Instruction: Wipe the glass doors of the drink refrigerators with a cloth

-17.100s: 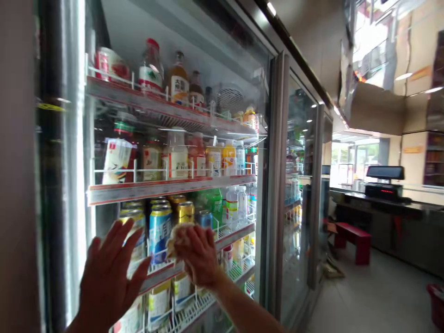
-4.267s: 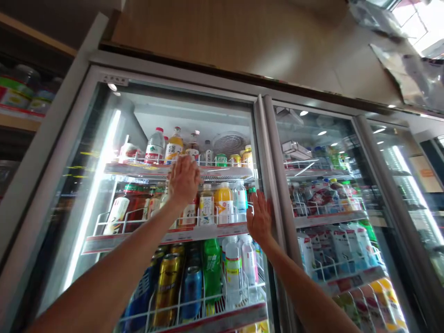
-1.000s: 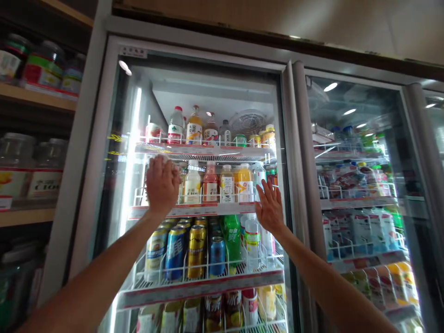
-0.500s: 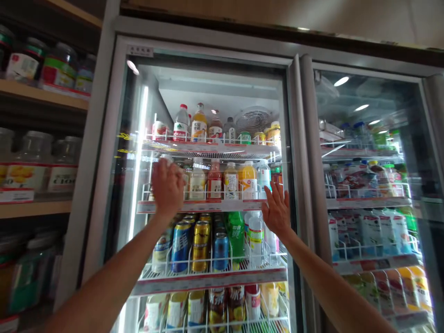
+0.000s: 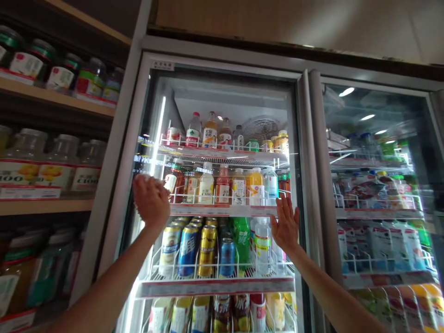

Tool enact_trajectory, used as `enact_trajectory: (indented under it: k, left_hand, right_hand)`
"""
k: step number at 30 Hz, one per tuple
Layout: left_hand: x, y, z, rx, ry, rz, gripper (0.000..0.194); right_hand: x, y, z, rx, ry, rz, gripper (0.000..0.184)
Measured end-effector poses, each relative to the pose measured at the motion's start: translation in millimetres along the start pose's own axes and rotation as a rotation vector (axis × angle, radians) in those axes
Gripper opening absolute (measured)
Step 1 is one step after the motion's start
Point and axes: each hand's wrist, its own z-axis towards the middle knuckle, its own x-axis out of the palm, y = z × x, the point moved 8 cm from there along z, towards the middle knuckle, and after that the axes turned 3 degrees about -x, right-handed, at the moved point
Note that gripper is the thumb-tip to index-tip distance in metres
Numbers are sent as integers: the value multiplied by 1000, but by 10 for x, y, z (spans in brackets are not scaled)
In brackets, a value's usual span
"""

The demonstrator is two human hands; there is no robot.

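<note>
My left hand (image 5: pixel 152 202) is raised at the left side of a glass cooler door, near its inner frame. Its fingers are bent around something pale and crumpled that looks like a cloth (image 5: pixel 141 177), mostly hidden by the hand. My right hand (image 5: pixel 286 225) lies against the glass near the door's right edge, palm forward and fingers extended, holding nothing. Behind the glass stand an orange juice bottle (image 5: pixel 256 187), a green bottle (image 5: pixel 242 240), a gold can (image 5: pixel 208 249) and a blue can (image 5: pixel 227 256) on wire-fronted shelves.
Left of the cooler, wooden shelves (image 5: pixel 52 206) carry several jars and bottles. A metal door frame (image 5: pixel 316 194) divides this door from a second glass door (image 5: pixel 374 111), with bottles and cartons behind it. A wood panel (image 5: pixel 243 27) runs above.
My left hand has moved left across the glass toward the door's frame. The right hand stays at nearly the same spot on the door. The whole view has shifted slightly.
</note>
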Motion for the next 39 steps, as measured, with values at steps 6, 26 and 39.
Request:
enact_trajectory:
  k: [6, 26, 39]
  left_hand:
    - [558, -1688, -1173, 787, 210, -109, 43]
    - [451, -1215, -602, 725, 189, -90, 43]
    - [505, -1620, -1078, 841, 184, -129, 40]
  right_hand:
    - [-1, 90, -11, 12, -16, -5, 61]
    - [-5, 272, -144, -87, 100, 20, 65]
    - [-23, 237, -189, -77, 78, -16, 61]
